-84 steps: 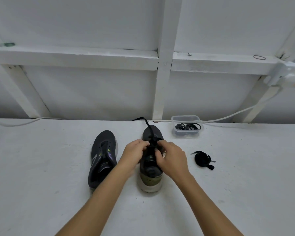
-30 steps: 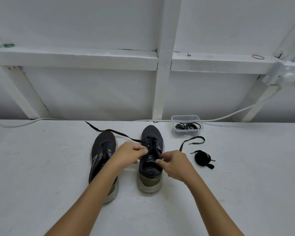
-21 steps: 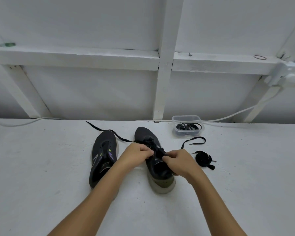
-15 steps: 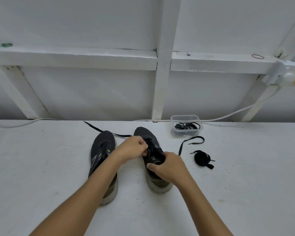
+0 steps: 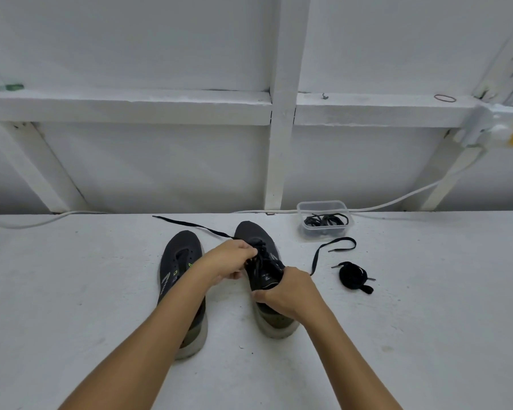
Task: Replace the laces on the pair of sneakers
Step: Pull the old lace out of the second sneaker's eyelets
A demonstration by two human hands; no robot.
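Note:
Two dark sneakers stand toe-away on the white table. The left sneaker (image 5: 178, 261) has no lace in its eyelets. The right sneaker (image 5: 256, 241) carries a black lace (image 5: 320, 253) whose ends trail off to the far left and to the right. My left hand (image 5: 230, 258) pinches the lace at the right sneaker's eyelets. My right hand (image 5: 288, 291) grips that sneaker around its tongue and collar, hiding the opening.
A clear plastic tub (image 5: 323, 208) with black laces in it stands behind the right sneaker. A bundled black lace (image 5: 354, 276) lies to the right. A white cable (image 5: 397, 199) runs along the table's back edge below white wall framing.
The lace ends were pulled out to both sides. My right hand moved from the lace to grip the sneaker's collar, and the sneaker turned slightly, toe to the left.

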